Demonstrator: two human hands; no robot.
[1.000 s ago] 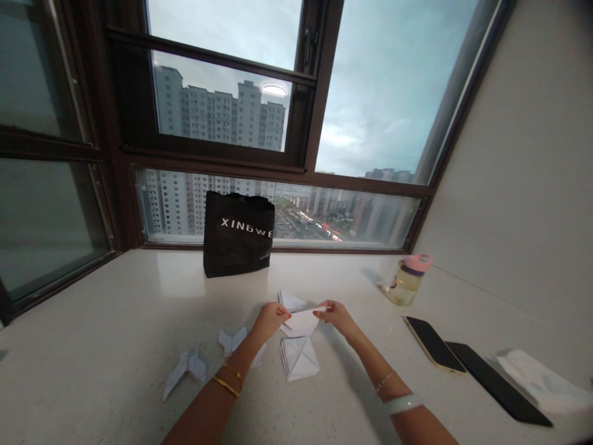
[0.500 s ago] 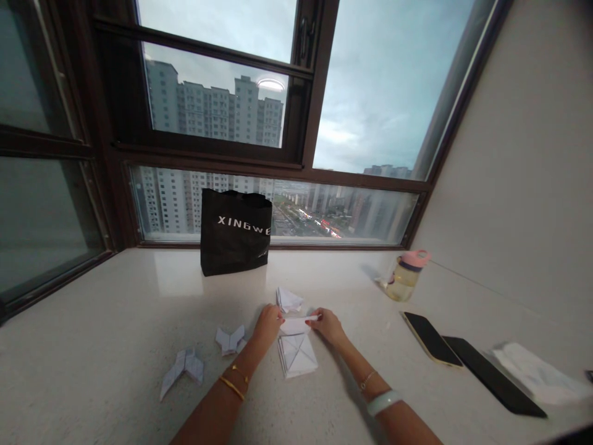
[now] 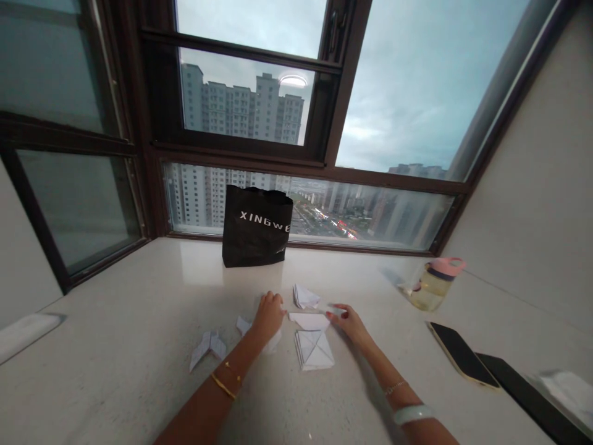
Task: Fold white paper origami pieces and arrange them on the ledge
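My right hand (image 3: 348, 322) pinches the right end of a folded white paper piece (image 3: 309, 320) lying on the white counter (image 3: 115, 371). My left hand (image 3: 270, 314) hovers just left of that piece, fingers curled, apart from it, over a small folded paper (image 3: 243, 325). A stack of creased square sheets (image 3: 314, 350) lies just in front of the held piece. Another folded paper shape (image 3: 306, 296) sits behind it, and one more folded paper shape (image 3: 207, 347) lies farther left.
A black paper bag (image 3: 256, 227) stands at the window. At the right are a pink-lidded bottle (image 3: 433, 285), two phones (image 3: 464, 356) (image 3: 532, 400) and white tissue (image 3: 569, 390). A grey wall closes the right side.
The folded piece came down onto the counter and my left hand let go of it, drawing slightly left. The view shifted leftward.
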